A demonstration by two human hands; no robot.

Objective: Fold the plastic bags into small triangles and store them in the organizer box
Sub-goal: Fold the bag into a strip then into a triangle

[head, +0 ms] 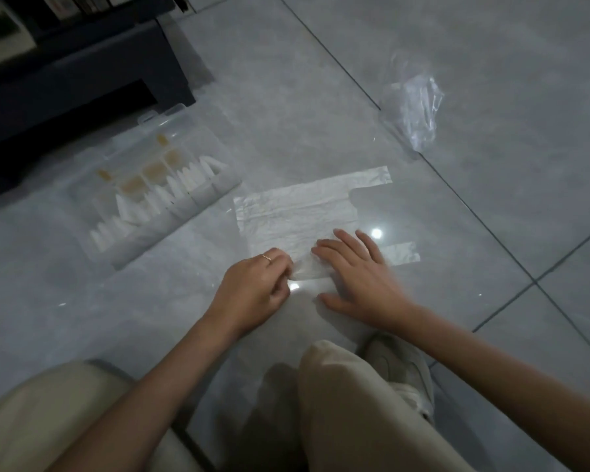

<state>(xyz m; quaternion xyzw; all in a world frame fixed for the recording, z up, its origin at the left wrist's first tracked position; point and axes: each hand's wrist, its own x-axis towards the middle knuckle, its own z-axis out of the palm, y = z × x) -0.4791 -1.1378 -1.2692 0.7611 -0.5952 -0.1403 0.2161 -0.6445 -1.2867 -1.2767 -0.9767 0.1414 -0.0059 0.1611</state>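
Grey tiled floor point(321, 97): carries every item below.
Dark shelf unit point(82, 80): far left.
Clear organizer box point(215, 195): open, on the floor to the left of the hands; white folded triangles point(181, 182) stand in a row in its near compartments.
White plastic bag point(297, 212): spread flat and creased in the centre, handles pointing right, its near edge under both hands.
Crumpled clear bag point(416, 110): far right, well apart from the white bag.
Right hand point(361, 277): fingers straight and spread, pressing flat on the bag's near part.
Left hand point(256, 284): fingers curled, pinching the bag's near edge just beside the right fingertips.
Ring point(267, 257): on a left finger.
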